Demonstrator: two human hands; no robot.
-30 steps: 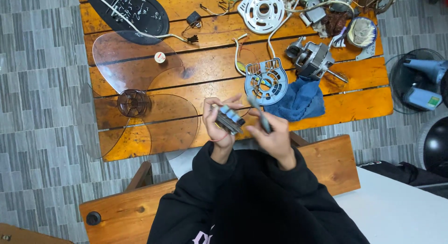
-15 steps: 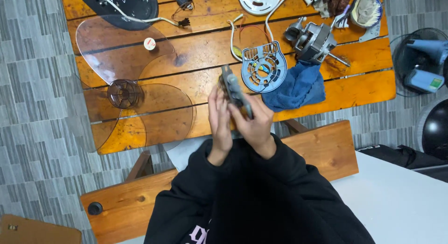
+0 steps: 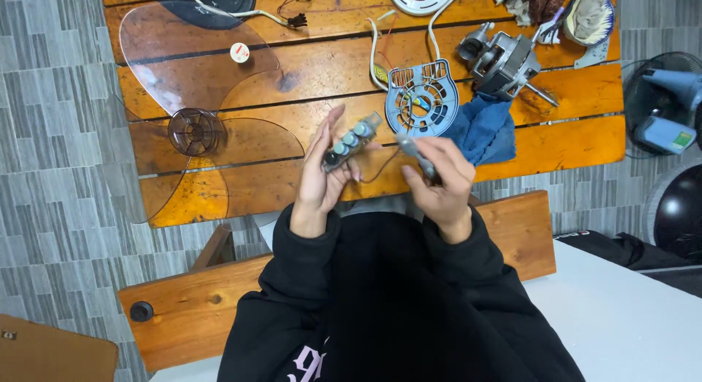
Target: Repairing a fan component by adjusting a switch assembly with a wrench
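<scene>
My left hand holds a small dark push-button switch block with several pale blue buttons, tilted up to the right. My right hand grips a slim grey tool, probably a screwdriver, its tip pointing up-left toward the switch block. Thin wires run from the block down between my hands. Both hands hover above the near edge of the wooden slat table.
On the table lie a clear fan blade, a blue-grey round motor cover, a blue cloth, a grey motor and loose wires. A wooden bench is under me; a fan stands on the right floor.
My hands have drawn apart. The switch block has turned so its buttons face up, and my right hand has shifted right with the tool. The view has moved closer to the table.
</scene>
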